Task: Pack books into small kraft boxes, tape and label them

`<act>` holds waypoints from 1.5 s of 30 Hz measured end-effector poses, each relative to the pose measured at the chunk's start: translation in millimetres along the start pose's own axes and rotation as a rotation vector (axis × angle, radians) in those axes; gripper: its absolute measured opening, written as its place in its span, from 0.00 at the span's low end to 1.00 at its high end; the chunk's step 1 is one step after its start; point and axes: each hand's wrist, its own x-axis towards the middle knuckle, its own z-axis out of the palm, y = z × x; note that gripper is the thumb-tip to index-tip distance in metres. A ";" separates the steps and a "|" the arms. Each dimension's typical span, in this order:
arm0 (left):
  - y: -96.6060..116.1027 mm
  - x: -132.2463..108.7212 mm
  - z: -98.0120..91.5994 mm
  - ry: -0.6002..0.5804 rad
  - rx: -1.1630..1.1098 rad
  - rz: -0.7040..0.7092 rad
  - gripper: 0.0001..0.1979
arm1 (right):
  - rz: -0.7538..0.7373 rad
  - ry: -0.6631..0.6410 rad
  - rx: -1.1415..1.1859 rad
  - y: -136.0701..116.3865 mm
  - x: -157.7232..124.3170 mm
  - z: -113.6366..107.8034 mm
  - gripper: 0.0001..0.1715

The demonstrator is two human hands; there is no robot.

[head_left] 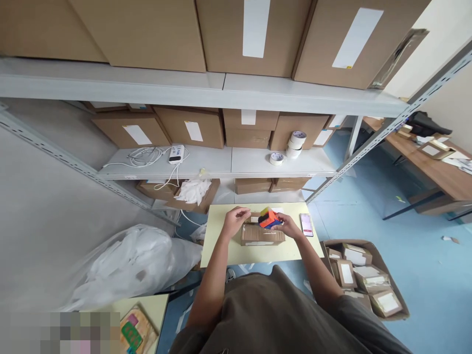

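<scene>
My right hand [289, 226] is closed around an orange and blue tape dispenser [268, 218] with a yellow part on top. The dispenser is over a small cardboard box [262, 236] lying on the pale yellow table [254, 253]. At the box's left end, my left hand [234, 222] has thumb and fingers pinched together. Whatever might be between those fingertips is too small to make out. A white label strip shows along the box's near side. To the right of my right hand lies a phone [306, 224] with its screen lit.
A metal shelf [206, 160] behind the table holds labelled cartons [188, 130], white tape rolls [276, 158] and a power strip [176, 154]. A bin [400, 302] of small boxes stands at right. At left sits a large plastic bag [132, 265] with white contents.
</scene>
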 end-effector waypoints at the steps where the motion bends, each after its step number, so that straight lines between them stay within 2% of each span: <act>1: 6.1 -1.9 -0.5 -0.008 0.015 0.021 0.16 | -0.018 -0.012 -0.016 -1.3 1.4 1.4 0.29; 6: 33.0 -8.1 0.8 -0.067 0.130 0.121 0.14 | -0.087 -0.054 -0.033 -8.4 9.1 9.2 0.24; 12: 49.9 -15.9 0.1 -0.133 0.289 0.192 0.11 | -0.142 -0.078 -0.047 -16.3 13.1 13.4 0.20; 19: 62.1 -17.4 -4.2 -0.016 0.317 0.274 0.11 | -0.156 -0.087 -0.008 -25.5 11.6 15.4 0.20; 25: 57.8 -15.1 -7.7 -0.001 0.199 0.168 0.12 | -0.159 -0.078 0.016 -29.6 9.1 16.9 0.20; 30: 42.9 -12.2 -6.9 -0.003 0.066 0.005 0.15 | -0.163 -0.116 0.059 -35.4 5.1 18.9 0.18; 35: 28.9 -12.2 -1.2 -0.016 -0.001 -0.024 0.17 | -0.167 -0.127 0.035 -36.6 2.4 20.9 0.18; 38: 11.8 -8.3 -11.2 0.026 -0.012 -0.041 0.19 | -0.165 -0.114 0.023 -32.8 1.6 19.8 0.20; 40: -9.7 -4.5 -29.3 0.124 0.002 -0.055 0.19 | -0.152 -0.091 0.010 -29.1 0.2 17.4 0.21; 42: -40.9 -4.0 -53.5 0.242 0.010 -0.100 0.19 | -0.139 -0.065 -0.002 -25.0 -2.6 14.3 0.21; 45: -99.0 -19.3 -86.5 0.390 0.057 -0.287 0.18 | -0.128 -0.061 0.008 -19.0 -7.7 11.8 0.21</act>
